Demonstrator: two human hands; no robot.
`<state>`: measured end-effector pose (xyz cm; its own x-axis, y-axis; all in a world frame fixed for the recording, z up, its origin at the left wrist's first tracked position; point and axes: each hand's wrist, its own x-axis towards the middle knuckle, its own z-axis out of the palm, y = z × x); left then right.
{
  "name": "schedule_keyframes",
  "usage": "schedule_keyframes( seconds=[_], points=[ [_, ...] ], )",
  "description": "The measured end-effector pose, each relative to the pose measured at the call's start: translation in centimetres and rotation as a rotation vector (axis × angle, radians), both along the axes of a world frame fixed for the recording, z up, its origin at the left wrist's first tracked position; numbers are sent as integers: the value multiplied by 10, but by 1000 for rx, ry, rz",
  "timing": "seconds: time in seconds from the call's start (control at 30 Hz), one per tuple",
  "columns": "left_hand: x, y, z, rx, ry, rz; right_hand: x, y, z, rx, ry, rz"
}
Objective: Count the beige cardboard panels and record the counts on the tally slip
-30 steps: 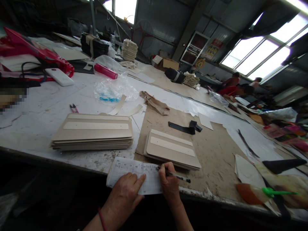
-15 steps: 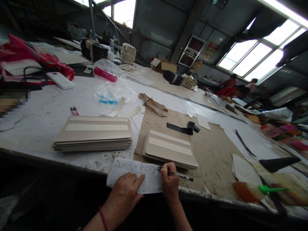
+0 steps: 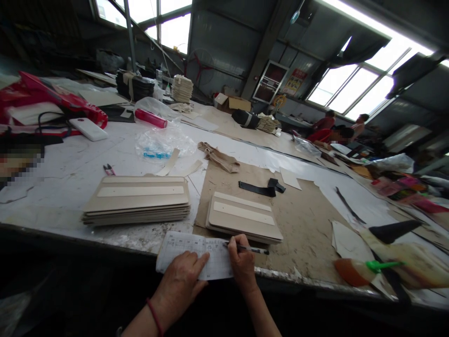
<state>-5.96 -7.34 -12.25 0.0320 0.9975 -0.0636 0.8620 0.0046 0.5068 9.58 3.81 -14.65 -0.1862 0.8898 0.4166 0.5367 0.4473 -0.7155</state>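
A small notebook (image 3: 218, 267) with a printed grid and handwriting lies open at the table's front edge, partly overhanging it. My left hand (image 3: 182, 276) holds the notebook from its near side, its index finger stretched across the page and its other fingers bent. In my right hand (image 3: 242, 264) is a dark pen (image 3: 257, 250), pinched between thumb and fingers with its tip at the right page. Just beyond the notebook sit two stacks of flat beige panels with pale strips, a taller left stack (image 3: 140, 201) and a right stack (image 3: 243, 219).
Small pink-handled snips (image 3: 109, 170) lie behind the left stack. A black strap (image 3: 257, 189) rests on brown paper (image 3: 301, 224). To the right is a bottle of orange-brown liquid with a green nozzle (image 3: 380, 266). A white phone (image 3: 88, 128) lies far left. People (image 3: 324, 126) are in the background.
The view has tilted and shifted slightly, moving the scene left. My right hand and the pen have moved a little left along the page; my left hand stays on the notebook.
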Motion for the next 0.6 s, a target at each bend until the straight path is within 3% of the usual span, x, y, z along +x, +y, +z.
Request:
schedule_keyframes(
  seconds=[0.6],
  points=[
    [0, 0, -2, -9, -12, 7, -1, -1, 3, -1, -22, 10]
  ],
)
